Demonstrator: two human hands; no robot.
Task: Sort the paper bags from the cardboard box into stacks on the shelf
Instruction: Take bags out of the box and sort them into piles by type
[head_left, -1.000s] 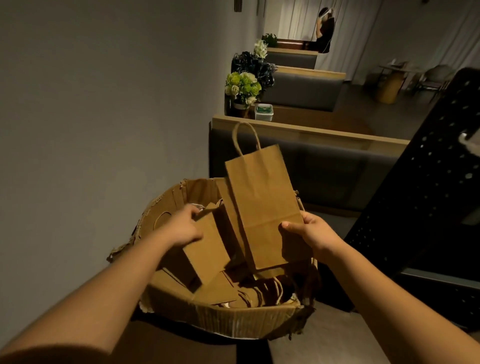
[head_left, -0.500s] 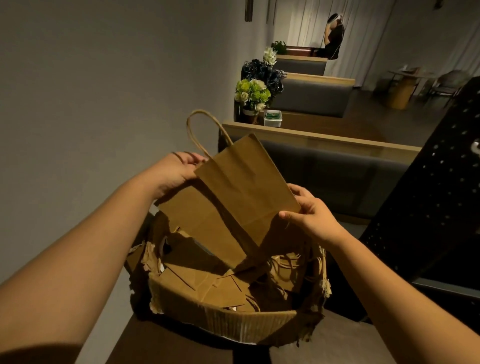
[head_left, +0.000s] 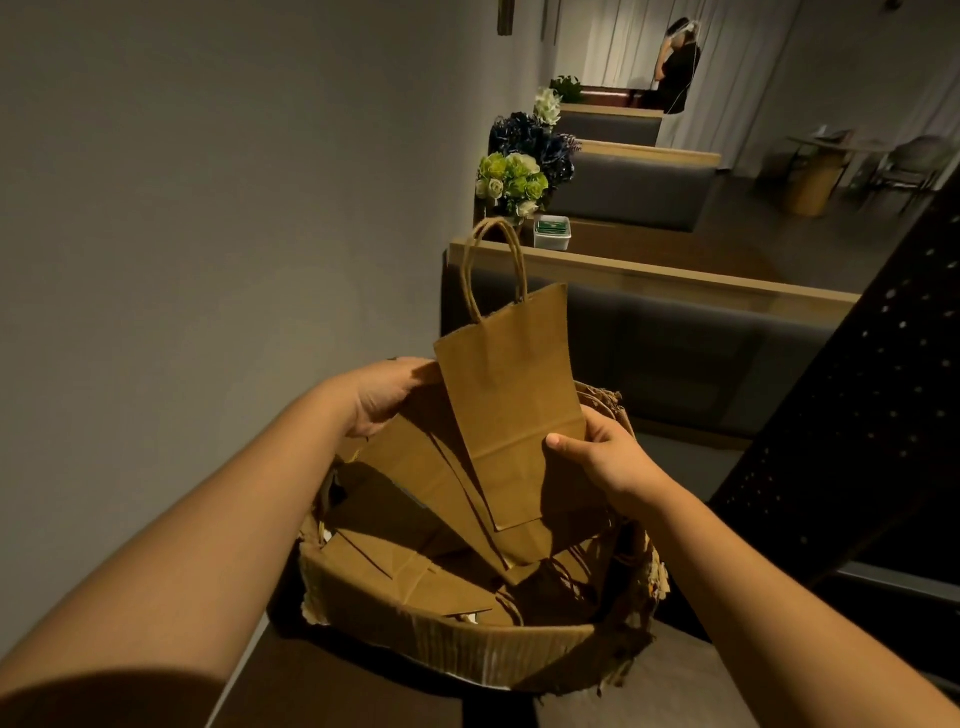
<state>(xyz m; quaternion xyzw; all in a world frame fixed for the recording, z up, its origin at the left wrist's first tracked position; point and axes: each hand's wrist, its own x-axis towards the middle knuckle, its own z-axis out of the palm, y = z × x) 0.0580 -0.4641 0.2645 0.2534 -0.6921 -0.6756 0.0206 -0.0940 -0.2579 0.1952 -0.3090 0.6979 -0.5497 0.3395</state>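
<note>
Between both hands, above the cardboard box (head_left: 467, 644), the right hand (head_left: 608, 457) pinches a paper bag (head_left: 511, 395) upright; the left hand (head_left: 387, 397) grips another bag (head_left: 415, 467) behind it.

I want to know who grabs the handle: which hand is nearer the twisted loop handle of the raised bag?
Left. The left hand is at the raised bag's upper left edge, below the loop handle; the right hand pinches the bag's lower right part, farther down.

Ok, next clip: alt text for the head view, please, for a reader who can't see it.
Both hands hold flat brown paper bags above a torn cardboard box of more bags: the right hand grips an upright handled bag, the left hand holds another bag behind it. Dim room beyond, with booth seats and flowers.
</note>
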